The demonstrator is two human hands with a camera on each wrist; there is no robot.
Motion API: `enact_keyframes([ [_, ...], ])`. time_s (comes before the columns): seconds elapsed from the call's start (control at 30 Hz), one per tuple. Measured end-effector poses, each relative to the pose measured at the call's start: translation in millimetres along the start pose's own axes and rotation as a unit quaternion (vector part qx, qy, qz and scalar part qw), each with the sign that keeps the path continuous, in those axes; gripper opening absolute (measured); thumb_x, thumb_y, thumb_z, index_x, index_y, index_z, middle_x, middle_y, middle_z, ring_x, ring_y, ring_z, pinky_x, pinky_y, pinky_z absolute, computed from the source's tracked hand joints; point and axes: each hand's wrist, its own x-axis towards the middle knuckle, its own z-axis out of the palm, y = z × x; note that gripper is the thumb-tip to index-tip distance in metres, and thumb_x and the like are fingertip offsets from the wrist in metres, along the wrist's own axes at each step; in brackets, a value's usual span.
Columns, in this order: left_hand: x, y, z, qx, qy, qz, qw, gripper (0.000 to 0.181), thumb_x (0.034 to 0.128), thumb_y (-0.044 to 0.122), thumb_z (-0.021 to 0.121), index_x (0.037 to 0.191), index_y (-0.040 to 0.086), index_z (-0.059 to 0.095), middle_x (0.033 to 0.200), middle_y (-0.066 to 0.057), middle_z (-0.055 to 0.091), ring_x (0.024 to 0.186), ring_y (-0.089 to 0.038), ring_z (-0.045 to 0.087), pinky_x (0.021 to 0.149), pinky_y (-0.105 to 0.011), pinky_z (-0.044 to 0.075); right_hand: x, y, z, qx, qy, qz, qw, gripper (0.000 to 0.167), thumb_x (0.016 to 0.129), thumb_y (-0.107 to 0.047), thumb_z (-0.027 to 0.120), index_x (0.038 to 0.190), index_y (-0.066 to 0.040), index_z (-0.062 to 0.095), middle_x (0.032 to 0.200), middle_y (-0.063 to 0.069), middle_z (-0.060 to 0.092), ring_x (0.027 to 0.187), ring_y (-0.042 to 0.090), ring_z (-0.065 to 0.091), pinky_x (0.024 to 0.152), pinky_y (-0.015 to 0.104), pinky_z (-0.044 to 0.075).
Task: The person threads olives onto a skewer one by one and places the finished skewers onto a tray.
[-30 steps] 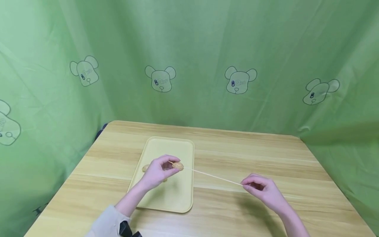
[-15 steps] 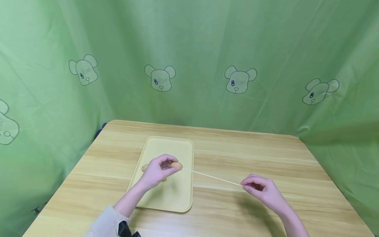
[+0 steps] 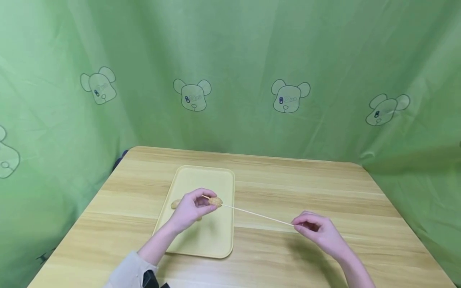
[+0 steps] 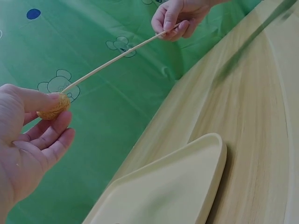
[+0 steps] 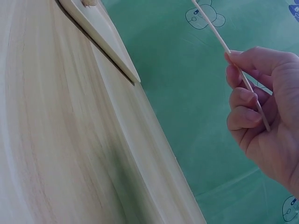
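Above the tray, my left hand (image 3: 189,210) pinches a small golden-brown ball (image 3: 215,202) with a rough, wrinkled surface between thumb and fingers; its kind is unclear. A thin wooden skewer (image 3: 257,215) runs from the ball to my right hand (image 3: 321,233), and a short end pokes out on the ball's far side. My right thumb and fingertips grip the skewer near its other end, which reaches into the palm in the right wrist view. On the cream tray (image 3: 217,244) lie similar tan pieces (image 3: 175,204), partly covered by the left hand.
The tray rests on the left-middle of a wooden table (image 3: 324,188). Green curtains (image 3: 237,132) with bear-head drawings stand behind the table and at both sides.
Both hands keep nearly the same places and holds. A little more of the skewer's end shows beyond the ball than half a second ago. The view has shifted slightly.
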Motion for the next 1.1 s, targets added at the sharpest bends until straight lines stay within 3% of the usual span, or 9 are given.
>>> enact_keyframes([
  [0.17,-1.6,-0.1,1.2,-0.001,0.004,-0.005,1.0000,0.029,0.0788,0.000,0.069,0.106,-0.005,0.060,0.088,-0.007,0.062,0.075,-0.011,0.057,0.047,-0.016,0.038,-0.2,-1.6,1.5,0.001,0.002,-0.002,1.0000,0.027,0.078,0.017,0.060,0.094,-0.004,0.067,0.080,0.003,0.060,0.062,0.009,0.048,0.044,0.027,0.039],
  [0.27,-2.0,0.0,2.1,0.007,0.011,0.006,0.9999,0.029,0.0776,-0.002,0.069,0.104,-0.006,0.061,0.092,-0.010,0.061,0.076,-0.012,0.058,0.052,-0.016,0.043,0.3,-1.8,2.7,0.002,0.002,-0.012,0.9999,0.027,0.077,0.018,0.060,0.093,-0.003,0.067,0.080,0.004,0.060,0.061,0.009,0.047,0.044,0.028,0.037],
  [0.37,-1.8,0.0,2.7,0.012,0.014,0.024,0.9995,0.027,0.0760,-0.004,0.070,0.102,-0.007,0.062,0.096,-0.014,0.060,0.079,-0.013,0.059,0.064,-0.019,0.051,1.2,-1.5,3.9,-0.003,0.006,-0.021,0.9998,0.028,0.076,0.019,0.061,0.092,-0.003,0.068,0.079,0.003,0.060,0.061,0.009,0.046,0.043,0.028,0.036],
  [0.5,-0.6,0.1,3.0,0.010,0.011,0.036,0.9992,0.027,0.0749,-0.005,0.071,0.100,-0.008,0.062,0.096,-0.015,0.059,0.080,-0.015,0.060,0.074,-0.024,0.053,2.0,-0.4,5.0,0.003,0.006,-0.024,0.9997,0.027,0.076,0.020,0.060,0.092,-0.001,0.067,0.078,0.004,0.059,0.060,0.010,0.044,0.043,0.029,0.034],
  [0.8,-2.1,-2.4,5.7,-0.003,-0.007,0.054,0.9985,0.025,0.0734,-0.007,0.071,0.097,-0.010,0.063,0.094,-0.018,0.059,0.080,-0.012,0.060,0.073,-0.025,0.054,1.9,-0.8,7.3,0.017,0.000,-0.020,0.9997,0.033,0.077,0.020,0.059,0.093,-0.007,0.068,0.080,0.005,0.059,0.061,0.010,0.046,0.043,0.028,0.036],
  [1.1,-3.8,-1.8,6.7,0.007,-0.009,0.066,0.9978,0.024,0.0734,-0.006,0.071,0.096,-0.009,0.063,0.092,-0.017,0.060,0.079,-0.012,0.059,0.072,-0.025,0.054,4.3,0.7,11.1,0.027,-0.003,-0.029,0.9992,0.033,0.076,0.022,0.058,0.092,-0.006,0.068,0.080,0.005,0.059,0.060,0.009,0.046,0.041,0.027,0.036],
])
